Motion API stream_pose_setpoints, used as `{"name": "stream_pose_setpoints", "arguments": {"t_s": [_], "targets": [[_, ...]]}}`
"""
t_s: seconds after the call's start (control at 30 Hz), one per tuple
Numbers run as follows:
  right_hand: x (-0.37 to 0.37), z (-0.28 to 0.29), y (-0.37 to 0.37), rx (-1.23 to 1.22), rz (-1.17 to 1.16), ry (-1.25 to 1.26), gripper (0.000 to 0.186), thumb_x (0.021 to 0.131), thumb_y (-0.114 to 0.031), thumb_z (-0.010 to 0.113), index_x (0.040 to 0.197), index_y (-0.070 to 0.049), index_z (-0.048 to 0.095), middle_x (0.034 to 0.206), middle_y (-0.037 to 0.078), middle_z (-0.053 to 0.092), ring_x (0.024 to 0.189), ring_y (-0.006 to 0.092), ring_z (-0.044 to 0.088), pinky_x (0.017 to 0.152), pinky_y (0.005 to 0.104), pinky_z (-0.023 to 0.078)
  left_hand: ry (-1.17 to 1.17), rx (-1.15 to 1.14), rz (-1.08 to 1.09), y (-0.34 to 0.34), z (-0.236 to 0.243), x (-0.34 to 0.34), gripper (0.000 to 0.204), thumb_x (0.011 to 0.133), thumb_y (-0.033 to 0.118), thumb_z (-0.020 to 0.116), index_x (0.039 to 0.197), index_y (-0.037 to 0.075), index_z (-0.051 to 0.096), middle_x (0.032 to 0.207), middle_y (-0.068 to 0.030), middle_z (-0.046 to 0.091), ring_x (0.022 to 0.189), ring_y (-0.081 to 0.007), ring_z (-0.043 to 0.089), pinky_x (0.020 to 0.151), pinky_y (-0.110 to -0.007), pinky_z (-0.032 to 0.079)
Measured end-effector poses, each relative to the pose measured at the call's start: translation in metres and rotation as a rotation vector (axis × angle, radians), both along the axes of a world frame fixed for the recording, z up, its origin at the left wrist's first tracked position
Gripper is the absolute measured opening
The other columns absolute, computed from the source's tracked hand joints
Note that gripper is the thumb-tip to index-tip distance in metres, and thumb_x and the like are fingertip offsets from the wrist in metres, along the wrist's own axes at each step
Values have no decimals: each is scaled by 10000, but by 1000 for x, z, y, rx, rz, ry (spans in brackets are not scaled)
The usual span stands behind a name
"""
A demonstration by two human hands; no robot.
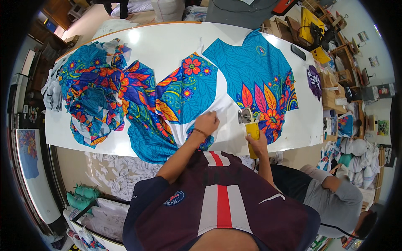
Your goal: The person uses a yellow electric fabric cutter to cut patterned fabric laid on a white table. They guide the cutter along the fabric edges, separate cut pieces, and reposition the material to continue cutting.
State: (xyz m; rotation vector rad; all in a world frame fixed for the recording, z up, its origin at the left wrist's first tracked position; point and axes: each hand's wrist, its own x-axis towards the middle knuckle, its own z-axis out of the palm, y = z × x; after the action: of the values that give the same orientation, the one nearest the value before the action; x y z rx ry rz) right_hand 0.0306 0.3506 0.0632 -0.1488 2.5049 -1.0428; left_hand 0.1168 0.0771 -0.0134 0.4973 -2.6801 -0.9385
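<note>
Fabric printed with turquoise leaves and bright flowers, edged in white (196, 85), lies mid-table on a white tabletop (161, 48). The left hand (207, 122) rests curled on its white margin, any pinch unclear; the right hand (258, 143) grasps a yellow-bodied, metal-headed handheld cutter (252, 131). Beyond lies a turquoise floral shirt-shaped panel (245, 62).

The right hand (259, 143) grips a yellow cutter (252, 131) over the white table (163, 42). Left of the cutter, the left hand (206, 125) curls at a floral fabric (184, 94). Just beyond the cutter lies a turquoise panel (247, 58); well left of the cutter, a fabric heap (94, 100); beyond and right, a phone (298, 52).
</note>
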Motion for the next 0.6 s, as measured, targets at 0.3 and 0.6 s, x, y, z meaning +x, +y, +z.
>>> {"name": "stream_pose_setpoints", "arguments": {"t_s": [0.3,0.6], "targets": [[1,8,-72,395,163,79,694,813,-446,736,1283,-10,471,999,288,721,978,484,710,840,565,547,43,-5,54,-43,2,30,165,832,242,737,825,90,673,838,-114,650,844,-341,648,756,-475,517],[-35,6,-129,417,197,85,727,813,-423,740,1310,20,448,1098,309,712,1026,490,710,876,579,551,245,-56,5,-40,-15,37,204,838,228,768,941,74,684,891,-102,595,874,-325,586,771,-450,460]]}}
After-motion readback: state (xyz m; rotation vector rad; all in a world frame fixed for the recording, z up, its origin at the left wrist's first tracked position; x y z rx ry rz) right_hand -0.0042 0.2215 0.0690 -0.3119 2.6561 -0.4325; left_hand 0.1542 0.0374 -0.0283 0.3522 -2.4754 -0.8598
